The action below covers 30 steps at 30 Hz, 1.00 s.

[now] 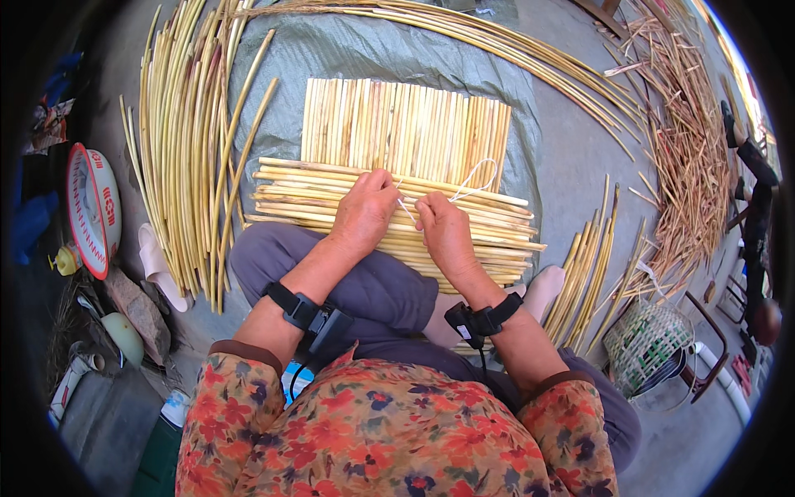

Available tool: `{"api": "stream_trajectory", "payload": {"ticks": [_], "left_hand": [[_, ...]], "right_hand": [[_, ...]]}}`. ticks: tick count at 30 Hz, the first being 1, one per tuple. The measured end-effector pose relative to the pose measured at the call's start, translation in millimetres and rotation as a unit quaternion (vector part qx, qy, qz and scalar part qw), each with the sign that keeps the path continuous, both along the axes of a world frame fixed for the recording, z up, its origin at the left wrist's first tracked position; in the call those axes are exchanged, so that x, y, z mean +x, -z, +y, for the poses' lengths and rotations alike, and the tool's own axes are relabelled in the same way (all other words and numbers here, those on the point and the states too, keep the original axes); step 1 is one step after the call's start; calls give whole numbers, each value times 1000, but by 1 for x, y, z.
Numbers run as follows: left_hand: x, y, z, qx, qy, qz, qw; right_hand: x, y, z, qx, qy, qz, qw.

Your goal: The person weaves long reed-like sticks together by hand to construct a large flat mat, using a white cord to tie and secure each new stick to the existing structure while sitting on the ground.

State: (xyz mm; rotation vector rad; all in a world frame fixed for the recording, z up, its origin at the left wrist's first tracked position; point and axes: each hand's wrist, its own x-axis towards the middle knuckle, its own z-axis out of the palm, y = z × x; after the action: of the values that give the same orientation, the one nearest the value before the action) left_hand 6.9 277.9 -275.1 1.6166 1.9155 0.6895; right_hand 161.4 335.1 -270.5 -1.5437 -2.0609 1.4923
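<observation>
A panel of pale stalks [406, 128] laid side by side rests on a grey-green plastic sheet. Across its near edge lies a layer of crosswise stalks [489, 219], close to my legs. Over these stalks my left hand [366, 207] is closed, its fingertips pinching a thin white string [406, 207]. My right hand [441, 232], a little to the right, also pinches the string. The string runs between the two hands, and a loop of it [489, 176] curls over the panel's right part. Both wrists wear black straps with small devices.
Long loose stalks [186, 124] lie on the left, and more [513, 50] curve along the far side. Short stalks [584, 277] sit at the right by my foot. Dry husks [683, 157], a woven basket [650, 344], an enamel basin [108, 211] and a slipper [157, 265] stand around.
</observation>
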Motion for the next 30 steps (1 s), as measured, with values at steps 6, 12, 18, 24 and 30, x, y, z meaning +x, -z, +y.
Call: {"api": "stream_trajectory", "payload": {"ticks": [6,12,18,24,30], "left_hand": [[-6,0,2,-21,-30,-65,997],[-7,4,5,-46,-59,-119,990],[-8,4,4,-29,-68,-117,990],[-6,3,2,-13,-66,-69,995],[-3,6,0,-22,-80,-72,994]], "right_hand": [[9,11,0,135,95,90,982],[10,29,-9,271,-47,88,957],[9,29,-9,259,-18,127,957],[-4,24,-16,173,107,90,975],[-11,28,-18,255,88,18,963]]}}
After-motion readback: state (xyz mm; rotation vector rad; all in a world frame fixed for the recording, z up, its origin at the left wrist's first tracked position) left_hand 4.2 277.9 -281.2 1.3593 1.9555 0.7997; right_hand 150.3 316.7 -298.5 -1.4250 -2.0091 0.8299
